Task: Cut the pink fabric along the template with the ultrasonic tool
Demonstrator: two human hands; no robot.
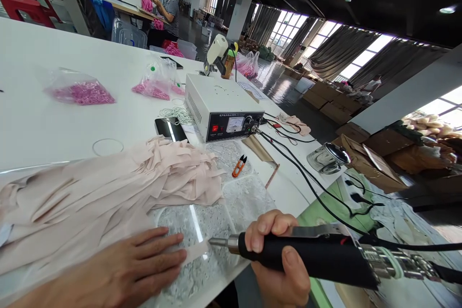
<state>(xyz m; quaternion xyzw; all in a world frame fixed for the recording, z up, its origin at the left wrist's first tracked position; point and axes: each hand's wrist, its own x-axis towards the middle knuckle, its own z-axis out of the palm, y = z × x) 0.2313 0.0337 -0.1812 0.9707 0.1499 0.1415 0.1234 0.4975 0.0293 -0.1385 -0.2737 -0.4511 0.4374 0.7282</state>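
My right hand (276, 255) is wrapped round a black ultrasonic welding handpiece (310, 255), its metal tip pointing left. The tip meets, or hovers just over, the end of a narrow pale strip (197, 251) on the clear-covered, marble-patterned table mat (238, 202). Flat on that strip lies my left hand (140, 264), fingers stretched out. Beyond it spreads a heap of pale pink fabric strips (119, 187). Whether the tip touches the strip I cannot tell.
A white control box (224, 106) feeds black cables (306, 168) past a glass jar (327, 158). Orange thread snips (239, 166), a phone (170, 130) and bags of pink pieces (83, 91) lie on the table. A person (169, 9) sits at a sewing machine behind.
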